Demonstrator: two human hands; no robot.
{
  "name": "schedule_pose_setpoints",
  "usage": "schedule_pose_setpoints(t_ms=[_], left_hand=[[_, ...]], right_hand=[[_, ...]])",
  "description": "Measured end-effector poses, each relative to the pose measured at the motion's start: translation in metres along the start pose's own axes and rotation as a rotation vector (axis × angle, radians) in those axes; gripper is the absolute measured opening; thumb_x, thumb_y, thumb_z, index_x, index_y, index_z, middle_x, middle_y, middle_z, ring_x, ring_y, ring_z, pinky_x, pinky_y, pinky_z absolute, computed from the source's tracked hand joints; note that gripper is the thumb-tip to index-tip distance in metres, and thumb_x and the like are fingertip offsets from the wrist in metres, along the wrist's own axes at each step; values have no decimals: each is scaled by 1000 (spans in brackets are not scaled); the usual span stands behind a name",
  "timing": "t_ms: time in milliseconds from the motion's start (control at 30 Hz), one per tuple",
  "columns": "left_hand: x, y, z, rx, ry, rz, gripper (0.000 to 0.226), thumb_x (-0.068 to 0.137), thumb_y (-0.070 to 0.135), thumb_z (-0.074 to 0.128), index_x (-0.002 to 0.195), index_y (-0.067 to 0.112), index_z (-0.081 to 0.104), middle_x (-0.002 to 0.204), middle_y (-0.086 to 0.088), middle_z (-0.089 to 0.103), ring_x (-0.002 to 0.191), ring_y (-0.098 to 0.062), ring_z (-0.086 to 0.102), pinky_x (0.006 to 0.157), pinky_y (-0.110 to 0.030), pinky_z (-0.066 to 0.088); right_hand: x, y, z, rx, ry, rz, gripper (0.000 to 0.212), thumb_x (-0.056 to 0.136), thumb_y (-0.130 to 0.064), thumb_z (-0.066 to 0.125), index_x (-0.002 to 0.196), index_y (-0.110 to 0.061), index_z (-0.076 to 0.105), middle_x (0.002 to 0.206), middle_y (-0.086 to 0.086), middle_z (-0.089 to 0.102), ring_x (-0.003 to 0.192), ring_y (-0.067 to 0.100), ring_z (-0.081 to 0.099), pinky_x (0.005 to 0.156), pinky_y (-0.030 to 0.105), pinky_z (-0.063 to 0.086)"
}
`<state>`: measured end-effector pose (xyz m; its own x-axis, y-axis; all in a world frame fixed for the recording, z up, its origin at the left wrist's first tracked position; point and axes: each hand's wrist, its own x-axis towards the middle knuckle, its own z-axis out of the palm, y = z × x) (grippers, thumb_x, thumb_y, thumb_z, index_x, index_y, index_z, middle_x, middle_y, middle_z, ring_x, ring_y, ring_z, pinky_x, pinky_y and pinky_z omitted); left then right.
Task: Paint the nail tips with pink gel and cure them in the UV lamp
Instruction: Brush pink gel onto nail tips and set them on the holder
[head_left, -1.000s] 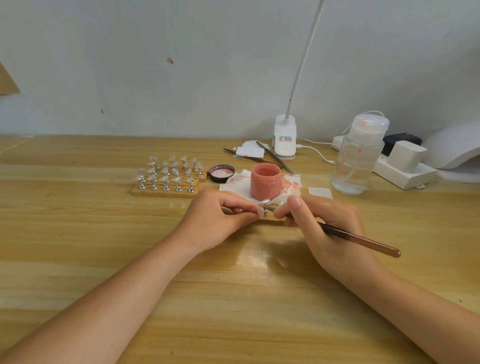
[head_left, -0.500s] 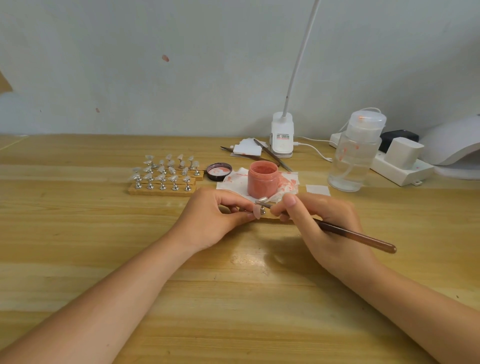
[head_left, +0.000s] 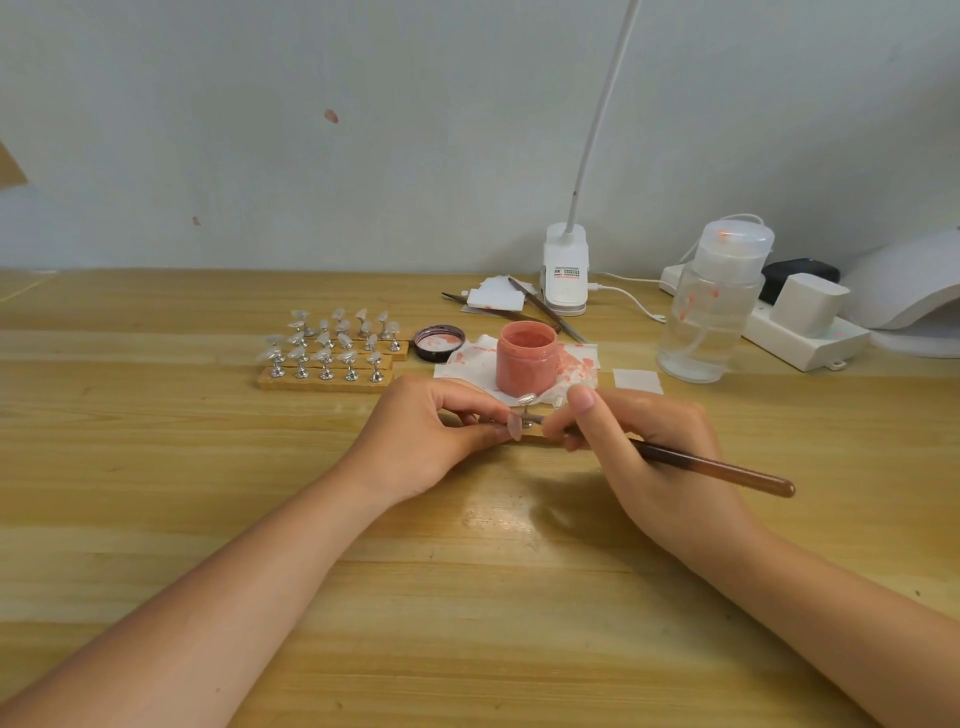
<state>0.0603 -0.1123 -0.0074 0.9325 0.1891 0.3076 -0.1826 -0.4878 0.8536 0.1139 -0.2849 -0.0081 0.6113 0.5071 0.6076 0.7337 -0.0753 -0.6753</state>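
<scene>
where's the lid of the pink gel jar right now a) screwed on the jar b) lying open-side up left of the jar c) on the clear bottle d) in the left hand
b: the lid lies on the table just left of the open pink gel jar, inside facing up.

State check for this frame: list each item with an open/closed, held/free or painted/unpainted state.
pink gel jar: open, lid off
jar lid: beside jar, inside up
brush: held by right hand
nail tip: pink, held by left hand
racked nail tips: unpainted
</scene>
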Motion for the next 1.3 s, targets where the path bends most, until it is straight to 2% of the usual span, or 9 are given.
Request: schedule_pose_setpoints(t_ms=[200, 300, 500, 600, 767, 933, 1067, 1167, 1300], left_hand=[[0, 0, -1, 0, -19, 9, 27, 72, 6, 73, 62, 31, 71, 67, 21, 66, 62, 3, 50, 60, -13, 40], [0, -1, -1, 6, -14, 13, 28, 72, 6, 74, 64, 33, 71, 68, 21, 66, 63, 3, 51, 61, -14, 41], [0, 0, 0, 4, -20, 4, 25, 72, 6, 73, 65, 30, 72, 67, 20, 66, 62, 4, 50, 60, -12, 40], [-1, 1, -1, 8, -24, 0, 24, 73, 5, 73, 65, 28, 72, 67, 20, 66, 62, 2, 49, 59, -11, 40], [0, 1, -1, 10, -16, -14, 24, 72, 6, 73, 66, 29, 72, 67, 14, 67, 63, -3, 46, 58, -11, 39], [-2, 3, -1, 0, 5, -59, 26, 74, 7, 73, 65, 31, 71, 57, 21, 60, 50, 2, 42, 49, -5, 32], [-1, 5, 0, -51, 44, -90, 26, 73, 12, 74, 61, 35, 70, 57, 20, 63, 47, 1, 41, 49, -8, 34], [-2, 6, 0, -88, 56, -96, 19, 71, 13, 75, 66, 31, 72, 73, 11, 71, 60, -4, 53, 60, -15, 42], [-1, 6, 0, -94, 66, -98, 19, 69, 14, 76, 63, 31, 73, 76, 6, 72, 63, -10, 52, 61, -18, 42]], right_hand=[[0, -1, 0, 3, 10, -20, 45, 91, -40, 45, 68, -12, 71, 62, -6, 66, 61, 3, 62, 56, 16, 45], [0, -2, 0, 21, -14, 41, 46, 90, -48, 48, 69, -14, 72, 61, -10, 66, 61, 0, 62, 56, 12, 44], [0, 0, 0, -13, 12, -8, 40, 91, -37, 51, 69, -11, 72, 61, -10, 65, 62, 0, 61, 57, 12, 44], [-1, 0, 0, 83, -9, 65, 44, 88, -44, 46, 65, -16, 71, 58, -4, 66, 54, 2, 60, 54, 13, 44], [1, 1, 0, -22, -3, 7, 40, 90, -40, 52, 69, -12, 71, 62, -2, 66, 60, 8, 62, 56, 26, 47], [-3, -2, -2, 123, -2, 66, 38, 87, -41, 53, 62, -18, 69, 56, -2, 65, 52, 3, 60, 52, 15, 44], [0, -3, -4, 128, 96, 28, 36, 85, -39, 55, 70, -9, 70, 64, 1, 67, 58, 9, 60, 55, 32, 49], [0, -4, -3, 93, 96, 33, 36, 81, -42, 55, 73, -10, 70, 65, 0, 66, 59, 14, 60, 56, 36, 48], [1, -3, -2, 77, 84, 50, 35, 84, -44, 49, 73, -17, 69, 68, 0, 67, 61, 14, 61, 59, 40, 48]])
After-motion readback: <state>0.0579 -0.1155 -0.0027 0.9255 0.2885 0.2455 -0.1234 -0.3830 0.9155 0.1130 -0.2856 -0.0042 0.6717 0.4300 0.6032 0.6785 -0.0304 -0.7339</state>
